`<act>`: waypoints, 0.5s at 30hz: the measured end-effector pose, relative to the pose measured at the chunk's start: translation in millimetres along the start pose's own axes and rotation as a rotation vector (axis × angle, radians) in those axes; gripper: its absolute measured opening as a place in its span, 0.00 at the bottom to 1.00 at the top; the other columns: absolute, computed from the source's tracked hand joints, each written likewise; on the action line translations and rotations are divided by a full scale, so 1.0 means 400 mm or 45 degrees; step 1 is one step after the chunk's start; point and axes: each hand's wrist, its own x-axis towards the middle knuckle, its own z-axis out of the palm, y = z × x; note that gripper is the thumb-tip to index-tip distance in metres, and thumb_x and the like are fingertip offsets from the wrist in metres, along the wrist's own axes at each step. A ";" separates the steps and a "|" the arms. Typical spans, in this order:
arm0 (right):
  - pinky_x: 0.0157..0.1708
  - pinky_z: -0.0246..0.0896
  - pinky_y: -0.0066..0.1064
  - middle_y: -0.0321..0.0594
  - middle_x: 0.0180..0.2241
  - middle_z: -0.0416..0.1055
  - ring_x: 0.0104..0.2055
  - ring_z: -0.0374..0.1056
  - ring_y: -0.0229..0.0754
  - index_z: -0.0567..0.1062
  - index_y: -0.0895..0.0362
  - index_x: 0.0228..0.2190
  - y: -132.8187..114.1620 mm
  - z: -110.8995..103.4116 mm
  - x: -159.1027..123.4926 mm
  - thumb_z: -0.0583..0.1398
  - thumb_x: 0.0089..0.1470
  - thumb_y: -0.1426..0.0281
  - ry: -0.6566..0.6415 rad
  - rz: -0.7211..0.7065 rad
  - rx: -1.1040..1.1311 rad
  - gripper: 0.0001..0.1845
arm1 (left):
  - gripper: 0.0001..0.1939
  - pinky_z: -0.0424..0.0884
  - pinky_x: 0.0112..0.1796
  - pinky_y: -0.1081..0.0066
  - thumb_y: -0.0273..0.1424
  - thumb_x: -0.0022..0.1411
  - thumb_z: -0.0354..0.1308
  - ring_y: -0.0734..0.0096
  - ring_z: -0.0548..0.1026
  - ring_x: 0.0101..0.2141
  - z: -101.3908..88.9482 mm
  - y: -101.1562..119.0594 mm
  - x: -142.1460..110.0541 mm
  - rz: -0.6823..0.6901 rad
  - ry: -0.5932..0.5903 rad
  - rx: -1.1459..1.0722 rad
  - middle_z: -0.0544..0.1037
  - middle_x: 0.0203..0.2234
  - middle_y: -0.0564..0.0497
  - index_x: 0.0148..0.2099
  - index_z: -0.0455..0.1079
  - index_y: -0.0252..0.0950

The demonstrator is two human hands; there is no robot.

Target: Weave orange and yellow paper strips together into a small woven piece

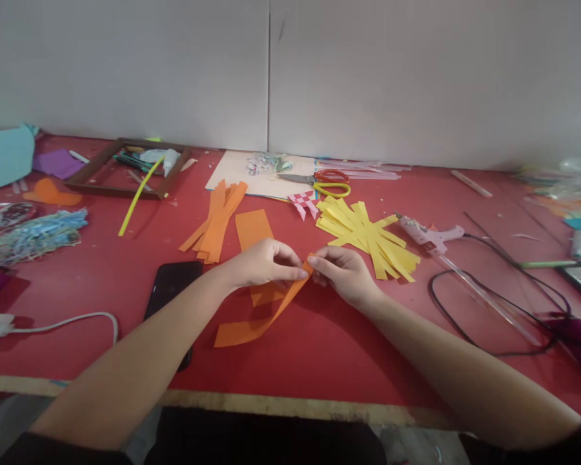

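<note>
Between my two hands is an orange paper strip (pixel 285 303), its long tail curving down to the left over the red table. My left hand (pixel 266 263) pinches it near the upper end with thumb and fingertips. At that same end my right hand (pixel 343 274) grips the strip between thumb and forefinger. Behind my left hand lies a wider orange paper piece (pixel 254 226), partly covered by the hand. A bundle of orange strips (pixel 220 219) rests beyond it, and a pile of yellow paper strips (pixel 365 236) lies just past my right hand.
Scissors (pixel 319 181) lie on a pale board (pixel 227 171) beside a pink woven paper piece (pixel 304 203). A pink glue gun (pixel 428 236) with a looping black cord sits at right. A black phone (pixel 172 284) is under my left forearm. A brown frame (pixel 111 187) holds tools.
</note>
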 end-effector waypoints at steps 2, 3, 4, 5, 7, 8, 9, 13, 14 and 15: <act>0.20 0.59 0.28 0.33 0.17 0.69 0.18 0.62 0.33 0.75 0.57 0.23 0.002 -0.001 0.001 0.68 0.48 0.56 -0.006 -0.006 0.000 0.18 | 0.16 0.72 0.33 0.71 0.40 0.48 0.71 0.71 0.76 0.28 0.001 -0.001 0.000 -0.010 -0.004 -0.018 0.78 0.27 0.51 0.34 0.76 0.34; 0.20 0.59 0.28 0.33 0.17 0.69 0.18 0.62 0.33 0.75 0.57 0.23 0.003 -0.002 0.001 0.69 0.47 0.55 -0.006 -0.006 0.000 0.18 | 0.16 0.72 0.33 0.71 0.40 0.48 0.71 0.72 0.76 0.28 0.001 -0.001 0.000 -0.014 -0.004 -0.023 0.78 0.27 0.51 0.34 0.76 0.34; 0.20 0.58 0.28 0.33 0.17 0.69 0.18 0.62 0.33 0.75 0.57 0.22 0.003 -0.002 0.001 0.69 0.47 0.55 -0.005 -0.005 0.000 0.18 | 0.16 0.72 0.33 0.71 0.40 0.48 0.72 0.72 0.76 0.28 0.001 -0.001 0.000 -0.015 -0.001 -0.026 0.78 0.27 0.51 0.34 0.76 0.34; 0.20 0.58 0.28 0.33 0.16 0.69 0.18 0.61 0.33 0.74 0.56 0.22 0.002 -0.002 0.001 0.69 0.47 0.55 -0.002 -0.002 0.002 0.18 | 0.16 0.72 0.33 0.71 0.40 0.48 0.72 0.72 0.76 0.28 0.001 -0.001 -0.001 -0.015 0.002 -0.025 0.78 0.27 0.51 0.34 0.76 0.34; 0.20 0.58 0.28 0.33 0.16 0.69 0.18 0.61 0.33 0.74 0.56 0.22 0.001 -0.001 0.001 0.69 0.47 0.55 0.000 0.001 0.003 0.18 | 0.16 0.72 0.33 0.71 0.40 0.48 0.72 0.73 0.75 0.28 0.001 -0.001 -0.001 -0.014 0.002 -0.018 0.78 0.27 0.51 0.34 0.76 0.34; 0.20 0.58 0.28 0.33 0.16 0.69 0.18 0.61 0.33 0.74 0.56 0.22 0.000 -0.001 0.000 0.69 0.47 0.55 0.000 -0.001 0.003 0.18 | 0.16 0.72 0.32 0.72 0.40 0.48 0.72 0.73 0.75 0.28 0.001 -0.001 -0.001 -0.016 0.002 -0.014 0.78 0.26 0.51 0.34 0.76 0.34; 0.20 0.57 0.28 0.33 0.16 0.69 0.18 0.61 0.33 0.74 0.56 0.21 -0.001 0.000 0.000 0.69 0.47 0.56 0.000 -0.004 0.003 0.18 | 0.15 0.72 0.32 0.72 0.40 0.48 0.72 0.73 0.75 0.27 0.001 -0.001 -0.001 -0.017 0.002 -0.008 0.78 0.26 0.51 0.34 0.77 0.34; 0.20 0.57 0.28 0.33 0.16 0.69 0.18 0.61 0.33 0.74 0.57 0.21 -0.003 0.001 -0.001 0.69 0.48 0.56 -0.002 -0.005 0.008 0.18 | 0.13 0.71 0.31 0.73 0.39 0.49 0.71 0.74 0.75 0.27 0.001 0.001 -0.002 -0.018 0.014 0.001 0.77 0.24 0.52 0.32 0.77 0.35; 0.20 0.57 0.28 0.33 0.16 0.69 0.18 0.61 0.33 0.74 0.57 0.22 -0.003 0.001 -0.001 0.69 0.48 0.56 -0.005 -0.003 0.012 0.18 | 0.13 0.71 0.31 0.73 0.38 0.48 0.72 0.74 0.75 0.27 0.002 0.002 -0.002 -0.020 0.016 -0.001 0.77 0.24 0.53 0.32 0.77 0.35; 0.21 0.57 0.28 0.33 0.17 0.69 0.18 0.61 0.33 0.74 0.56 0.22 -0.003 0.001 0.000 0.69 0.48 0.56 -0.006 -0.003 0.018 0.18 | 0.13 0.71 0.31 0.73 0.38 0.48 0.72 0.74 0.75 0.27 0.002 0.002 -0.003 -0.023 0.018 -0.004 0.77 0.24 0.53 0.32 0.77 0.35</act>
